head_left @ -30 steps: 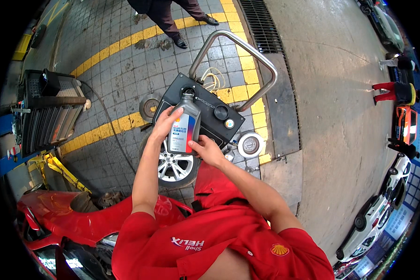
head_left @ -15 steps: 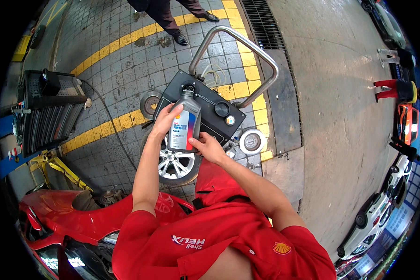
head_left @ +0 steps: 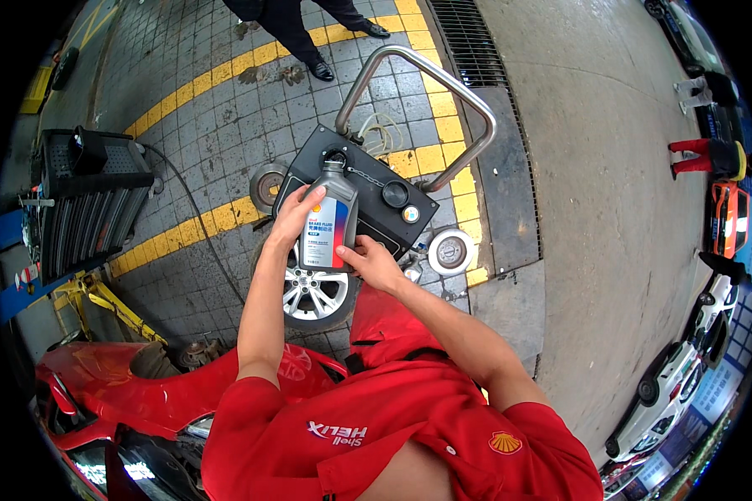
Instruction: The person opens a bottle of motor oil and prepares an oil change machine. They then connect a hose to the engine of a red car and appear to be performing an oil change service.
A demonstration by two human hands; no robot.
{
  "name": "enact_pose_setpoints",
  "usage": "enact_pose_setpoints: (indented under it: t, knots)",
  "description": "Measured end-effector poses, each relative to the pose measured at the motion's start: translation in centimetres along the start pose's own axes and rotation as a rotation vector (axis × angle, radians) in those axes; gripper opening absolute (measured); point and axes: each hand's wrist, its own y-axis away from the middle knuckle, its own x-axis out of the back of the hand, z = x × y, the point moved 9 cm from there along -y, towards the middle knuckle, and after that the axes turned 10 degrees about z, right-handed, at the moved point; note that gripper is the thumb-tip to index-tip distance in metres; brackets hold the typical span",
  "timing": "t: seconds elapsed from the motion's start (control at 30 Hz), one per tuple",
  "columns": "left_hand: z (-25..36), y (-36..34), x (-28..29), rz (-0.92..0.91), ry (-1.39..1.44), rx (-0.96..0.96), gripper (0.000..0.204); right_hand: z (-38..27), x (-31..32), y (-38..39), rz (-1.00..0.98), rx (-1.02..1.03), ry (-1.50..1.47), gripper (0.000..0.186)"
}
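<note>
Both of my hands hold a grey plastic fluid bottle (head_left: 332, 221) with a white, blue and red label. My left hand (head_left: 291, 219) is wrapped round its left side, thumb on the front. My right hand (head_left: 373, 260) grips the lower right edge near its base. The bottle's neck points away from me at a dark round port on a black box-shaped machine (head_left: 376, 224). Whether the neck is inside the port or just above it, I cannot tell. A black round cap (head_left: 395, 194) on a chain (head_left: 365, 177) rests on the machine's top.
A bent steel handle (head_left: 489, 125) rises from the machine. Close by are an alloy wheel (head_left: 316, 296) and a brake disc (head_left: 453, 252). A tool cart (head_left: 96, 196) stands left, a red car (head_left: 175, 392) lower left. Another person's legs (head_left: 288, 29) are at the top.
My hands and the bottle hold nearly the same pose. The view has shifted very slightly, and the person at the top has barely moved.
</note>
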Motion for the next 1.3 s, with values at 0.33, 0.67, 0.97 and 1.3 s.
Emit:
enact_pose_setpoints:
  t: [0.33,0.67,0.97,1.3]
  knots:
    - [-0.5,-0.4,0.0,-0.039,0.018,0.016,0.078,1.0,0.0,-0.7,0.026,0.042,0.027,0.065]
    - [-0.8,-0.6,0.2,-0.028,0.02,0.024,0.08,0.1,0.0,-0.1,0.02,0.014,-0.003,0.066]
    - [-0.7,-0.5,0.3,-0.015,-0.002,0.025,0.081,0.5,0.1,-0.3,0.023,0.023,0.044,0.067]
    - [-0.5,-0.2,0.2,-0.019,0.013,0.028,0.079,0.3,0.2,-0.1,0.02,0.015,0.055,0.066]
